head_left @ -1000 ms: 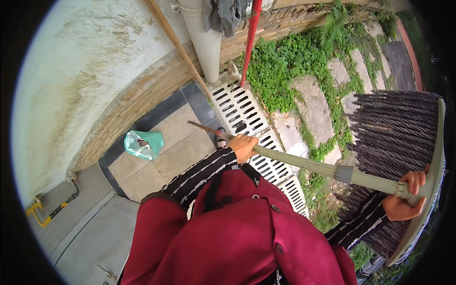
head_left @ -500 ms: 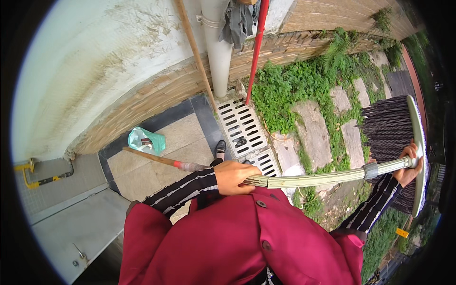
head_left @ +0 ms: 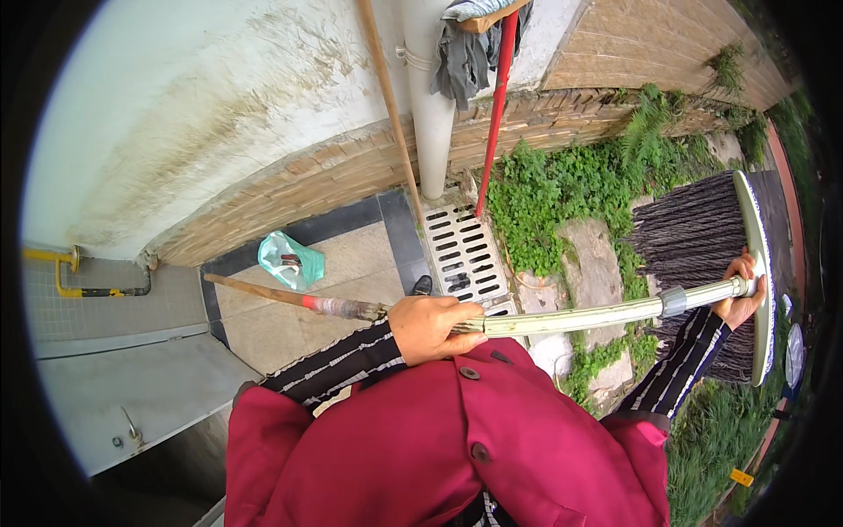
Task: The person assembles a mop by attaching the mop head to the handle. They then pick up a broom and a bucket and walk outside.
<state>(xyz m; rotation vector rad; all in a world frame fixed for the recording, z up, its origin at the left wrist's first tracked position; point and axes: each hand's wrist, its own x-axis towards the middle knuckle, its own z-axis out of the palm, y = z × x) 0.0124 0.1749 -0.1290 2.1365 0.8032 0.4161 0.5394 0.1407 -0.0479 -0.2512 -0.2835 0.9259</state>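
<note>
I hold a mop with both hands, its long handle (head_left: 580, 318) crossing in front of my body. My left hand (head_left: 432, 328) is closed round the handle near its middle. On the left, a wooden length (head_left: 255, 288) with red and clear wrapping continues the handle. My right hand (head_left: 740, 292) grips the mop's neck, fingers against the wide pale mop head (head_left: 755, 215). Dark grey-brown twisted strands (head_left: 689, 228) hang from the head back along the handle, partly hidden by the handle and my right sleeve.
A green plastic bag (head_left: 291, 261) with things inside lies on the tiles. Ahead are a drain grate (head_left: 461, 255), a white pipe (head_left: 432, 132), a wooden pole (head_left: 391, 97) and a red pole (head_left: 499, 114) beside a grey rag (head_left: 464, 61). Stepping stones (head_left: 590, 263) and plants lie right, a metal door (head_left: 132, 386) left.
The mop head has shifted slightly left and up in view, with my right hand on it. The surroundings sit a little lower and mostly further right. Both hands keep their hold.
</note>
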